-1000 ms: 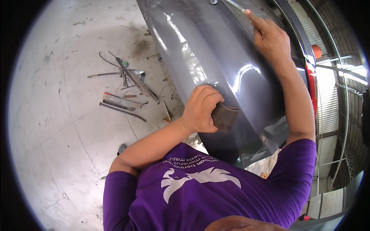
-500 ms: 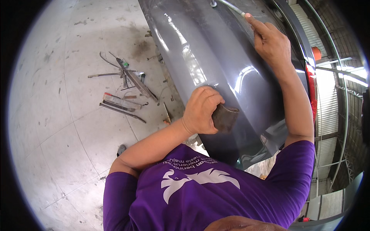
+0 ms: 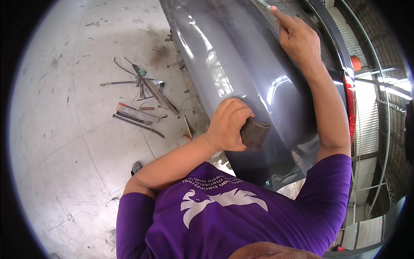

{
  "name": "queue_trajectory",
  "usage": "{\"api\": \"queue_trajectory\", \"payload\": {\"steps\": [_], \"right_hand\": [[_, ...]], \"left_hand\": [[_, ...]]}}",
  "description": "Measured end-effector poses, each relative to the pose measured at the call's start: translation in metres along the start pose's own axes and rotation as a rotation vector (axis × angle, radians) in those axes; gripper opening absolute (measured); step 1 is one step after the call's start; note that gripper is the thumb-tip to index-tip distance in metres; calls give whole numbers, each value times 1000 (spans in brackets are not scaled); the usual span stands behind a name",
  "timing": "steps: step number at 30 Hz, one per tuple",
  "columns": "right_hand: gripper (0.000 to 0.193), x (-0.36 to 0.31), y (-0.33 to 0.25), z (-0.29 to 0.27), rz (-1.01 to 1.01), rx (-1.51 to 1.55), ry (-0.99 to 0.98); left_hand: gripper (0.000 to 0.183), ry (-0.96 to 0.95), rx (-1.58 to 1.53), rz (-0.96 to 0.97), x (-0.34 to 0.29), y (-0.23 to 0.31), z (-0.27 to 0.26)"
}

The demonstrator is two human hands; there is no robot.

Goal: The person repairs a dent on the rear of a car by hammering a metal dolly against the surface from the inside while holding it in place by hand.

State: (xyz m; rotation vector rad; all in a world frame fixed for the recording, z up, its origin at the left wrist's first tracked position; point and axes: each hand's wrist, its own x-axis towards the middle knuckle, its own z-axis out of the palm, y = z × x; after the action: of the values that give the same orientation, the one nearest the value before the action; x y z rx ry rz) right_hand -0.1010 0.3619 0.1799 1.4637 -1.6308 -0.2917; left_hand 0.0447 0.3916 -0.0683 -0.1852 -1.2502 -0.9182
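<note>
My left hand [image 3: 228, 125] is closed around a dark brown block [image 3: 255, 134] with a curved top edge. The block is at the surface of a glossy dark grey car body panel [image 3: 241, 73]; whether it touches cannot be told. Farther off, at the upper right, my right hand [image 3: 300, 45] grips a slim, silver-shafted tool [image 3: 264, 4], its index finger stretched along the shaft. The tool's far end is cut off by the picture's upper edge.
Several metal strips and rods [image 3: 153, 93] lie in a pile on the pale floor [image 3: 56, 112] to the left. A screwdriver-like tool [image 3: 188, 127] lies near the panel. A red tail light [image 3: 350, 103] runs along the car's right side.
My right hand has shifted slightly up and left, and the rounded end of its tool has left the picture. My left hand still holds the block in nearly the same spot.
</note>
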Motion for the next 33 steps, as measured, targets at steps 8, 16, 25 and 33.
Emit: {"api": "queue_trajectory", "payload": {"steps": [8, 16, 25, 33], "right_hand": [[42, -3, 0, -12, -29, 209, 63], [40, 3, -5, -5, -78, 112, 47], [41, 19, -12, 17, -19, 14, -105], [38, 37, -8, 18, -35, 3, -36]], "left_hand": [[50, -8, -3, -8, -2, 0, 1], [50, -14, -7, 2, 2, -1, -2], [49, -1, -27, -3, 0, 1, 2], [48, -21, -44, -23, 0, 3, 0]]}}
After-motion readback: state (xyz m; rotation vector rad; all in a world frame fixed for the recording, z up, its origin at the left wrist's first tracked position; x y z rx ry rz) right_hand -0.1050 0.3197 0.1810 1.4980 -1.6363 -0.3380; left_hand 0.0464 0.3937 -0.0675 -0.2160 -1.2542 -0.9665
